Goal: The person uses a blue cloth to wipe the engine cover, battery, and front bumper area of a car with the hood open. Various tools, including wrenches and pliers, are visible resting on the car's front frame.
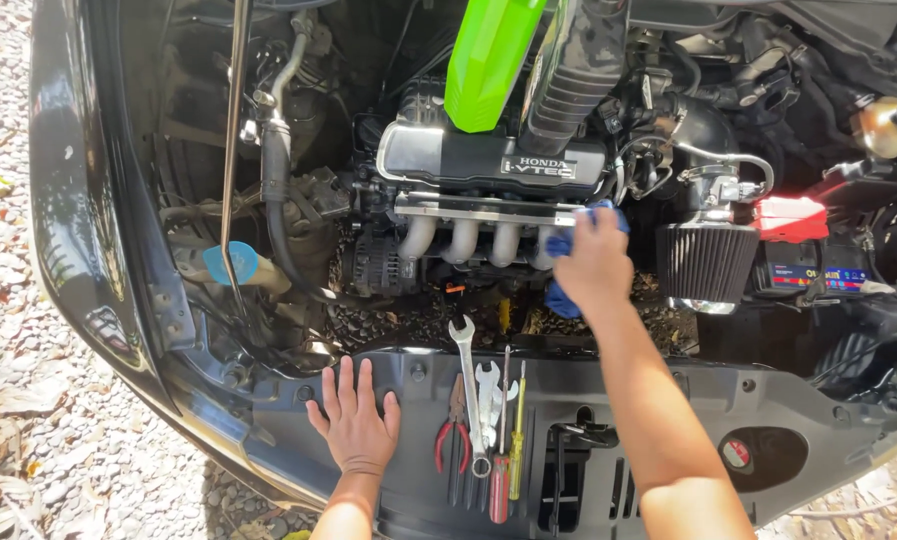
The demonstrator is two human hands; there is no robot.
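Right hand [595,262] clamped on a blue rag [566,268], pressed against the silver manifold pipes [463,240] just left of the grip. Left hand [356,420] flat and spread wide on the black front panel [668,400], pliers [454,432] and wrenches [473,385] lying just right of it

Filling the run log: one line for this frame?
left hand flat on front panel | right hand presses blue cloth on intake manifold | wrenches beside

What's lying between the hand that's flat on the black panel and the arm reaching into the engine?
Tools, in the head view: red-handled pliers, a long wrench, a smaller wrench, a red screwdriver and a yellow screwdriver.
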